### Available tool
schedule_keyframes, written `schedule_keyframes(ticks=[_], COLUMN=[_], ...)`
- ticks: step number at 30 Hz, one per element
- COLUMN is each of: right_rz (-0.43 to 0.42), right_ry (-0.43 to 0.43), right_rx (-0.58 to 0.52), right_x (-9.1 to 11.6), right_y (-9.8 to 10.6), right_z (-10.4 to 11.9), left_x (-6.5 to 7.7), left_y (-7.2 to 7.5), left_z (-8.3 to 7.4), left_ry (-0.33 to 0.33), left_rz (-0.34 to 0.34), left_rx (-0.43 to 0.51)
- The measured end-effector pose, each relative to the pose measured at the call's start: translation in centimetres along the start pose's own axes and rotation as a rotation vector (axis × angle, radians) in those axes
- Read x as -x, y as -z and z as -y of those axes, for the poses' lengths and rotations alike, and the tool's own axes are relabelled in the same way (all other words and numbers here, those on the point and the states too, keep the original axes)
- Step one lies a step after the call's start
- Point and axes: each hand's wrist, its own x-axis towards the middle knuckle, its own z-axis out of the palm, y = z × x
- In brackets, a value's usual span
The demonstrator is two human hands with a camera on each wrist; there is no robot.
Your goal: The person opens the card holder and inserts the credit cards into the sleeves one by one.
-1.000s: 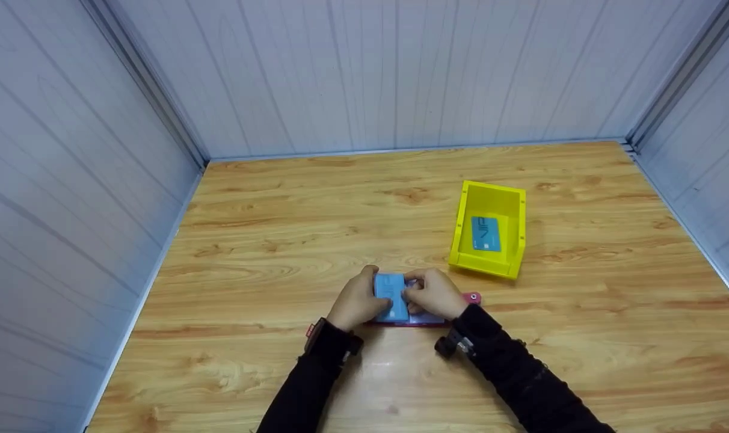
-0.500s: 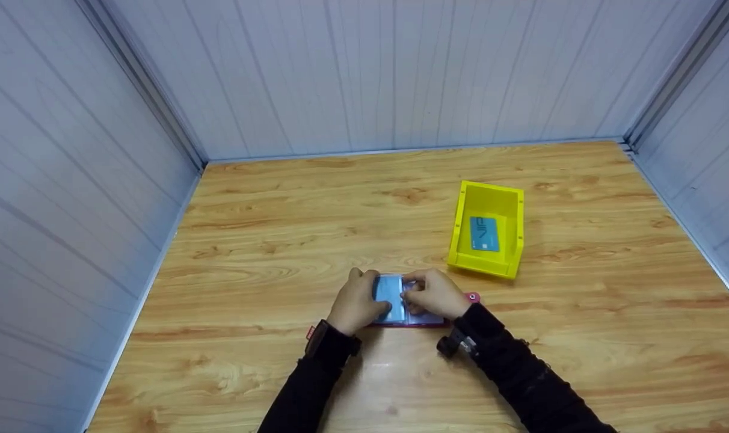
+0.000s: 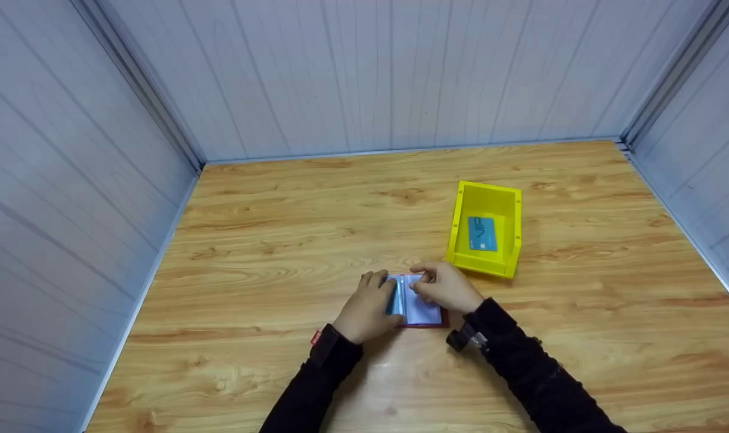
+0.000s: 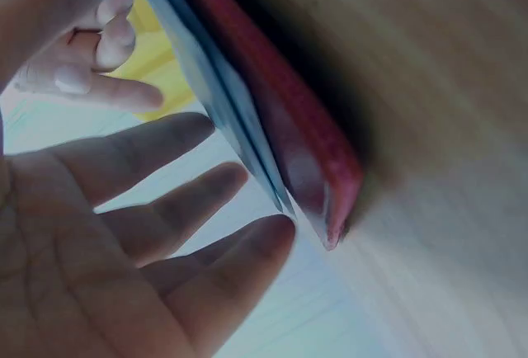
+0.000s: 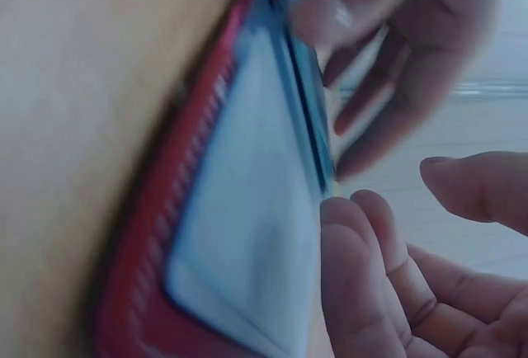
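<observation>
A red card holder (image 3: 446, 319) with clear plastic sleeves lies spread on the table, its right-hand sleeve page (image 3: 423, 308) facing up. My left hand (image 3: 367, 310) rests over the left pages, fingers extended; in the left wrist view its fingertips touch the edge of the bluish pages (image 4: 219, 86). My right hand (image 3: 452, 288) is over the right page's upper part. Its fingers are loosely bent, and the right wrist view shows the thumb (image 5: 478, 189) apart from them, with nothing between. The left hand covers much of the left side.
A yellow bin (image 3: 451, 246) stands behind and to the right of the card holder. Inside it lies a blue card (image 3: 482, 233) marked VIP. White panel walls (image 3: 352, 78) enclose the wooden table (image 3: 280, 228) at the back and sides.
The blue VIP face on the left side of the holder is no longer visible. My left hand has moved right over the pages; the right hand has lifted away from the middle, uncovering the right page.
</observation>
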Motion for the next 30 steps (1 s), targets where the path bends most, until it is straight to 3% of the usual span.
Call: schedule_keyframes(ticks=[10, 19, 26, 30], right_rz=[-0.129, -0.351, -0.398, -0.372], right_ry=[0.002, -0.028, -0.105, -0.137], right_rx=[0.056, 0.189, 0.179, 0.274], right_x=[0.0, -0.9, -2.1, -2.6], right_y=[4.0, 7.9, 8.9, 9.1], right_z=[1.2, 0.8, -0.5, -1.0], left_x=[0.1, 0.1, 0.1, 0.0], left_y=[0.0, 0.1, 0.1, 0.1], left_z=[0.1, 0.0, 0.1, 0.1], left_ry=[0.007, 0.014, 0.016, 0.007], left_rz=[0.038, 0.047, 0.047, 0.046], left_rx=[0.008, 0.007, 0.011, 0.012])
